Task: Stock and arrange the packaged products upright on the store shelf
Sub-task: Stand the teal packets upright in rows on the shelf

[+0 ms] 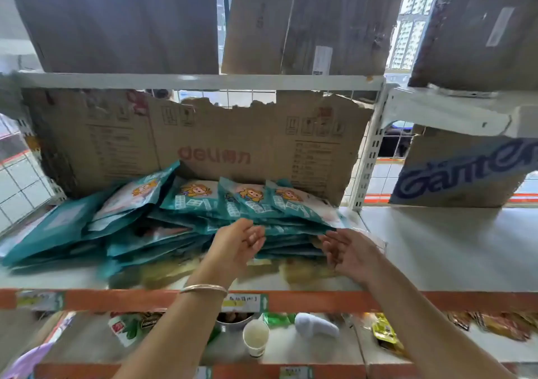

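Several teal packets (247,201) with a cartoon figure lie in a loose, leaning pile on the white shelf (436,247). More teal packets (52,233) lie flat at the left. My left hand (237,243) hovers at the front edge of the pile, fingers curled and apart, holding nothing. My right hand (349,252) is spread open just right of the pile's lower corner, its fingertips near the packet edges.
A torn cardboard sheet (203,139) backs the shelf. A printed carton (460,172) stands on the right bay. Boxes sit on the shelf above. Below the orange shelf edge (116,300) are a paper cup (256,339), a metal bowl and snack packets.
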`<state>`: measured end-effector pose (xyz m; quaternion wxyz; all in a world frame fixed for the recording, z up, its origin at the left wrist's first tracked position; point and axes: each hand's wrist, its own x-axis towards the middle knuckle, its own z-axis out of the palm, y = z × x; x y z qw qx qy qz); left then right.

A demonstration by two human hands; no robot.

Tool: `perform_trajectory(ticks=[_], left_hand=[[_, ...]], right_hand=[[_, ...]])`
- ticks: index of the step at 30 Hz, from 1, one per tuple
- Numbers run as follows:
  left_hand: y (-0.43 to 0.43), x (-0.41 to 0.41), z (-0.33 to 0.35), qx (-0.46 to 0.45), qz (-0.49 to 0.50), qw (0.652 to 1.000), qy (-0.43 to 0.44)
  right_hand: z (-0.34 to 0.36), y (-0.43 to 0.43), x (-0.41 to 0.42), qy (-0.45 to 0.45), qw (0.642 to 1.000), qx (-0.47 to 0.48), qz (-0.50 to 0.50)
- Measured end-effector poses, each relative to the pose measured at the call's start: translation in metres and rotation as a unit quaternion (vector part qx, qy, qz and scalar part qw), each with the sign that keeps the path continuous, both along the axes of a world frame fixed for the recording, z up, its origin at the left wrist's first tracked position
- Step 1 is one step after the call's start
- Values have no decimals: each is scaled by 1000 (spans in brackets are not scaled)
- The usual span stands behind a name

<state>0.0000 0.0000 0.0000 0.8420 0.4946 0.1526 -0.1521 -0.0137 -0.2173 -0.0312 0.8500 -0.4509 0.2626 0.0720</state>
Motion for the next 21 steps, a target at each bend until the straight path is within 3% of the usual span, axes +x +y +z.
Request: perform_trajectory(ticks=[5, 10, 15, 21], left_hand=[[-9, 39, 3, -33, 47, 998, 19], [-5, 57, 9, 95, -8, 995, 26], [-4, 68, 3, 256, -64, 965, -17], [48, 60, 37, 304, -14, 948, -98]], right_hand=[[2, 16, 37, 28, 995, 98, -11], [-8, 19, 62, 45, 987, 141, -69], [-7, 20, 74, 67, 992, 61, -85], [8, 3, 61, 24, 987, -72, -144]])
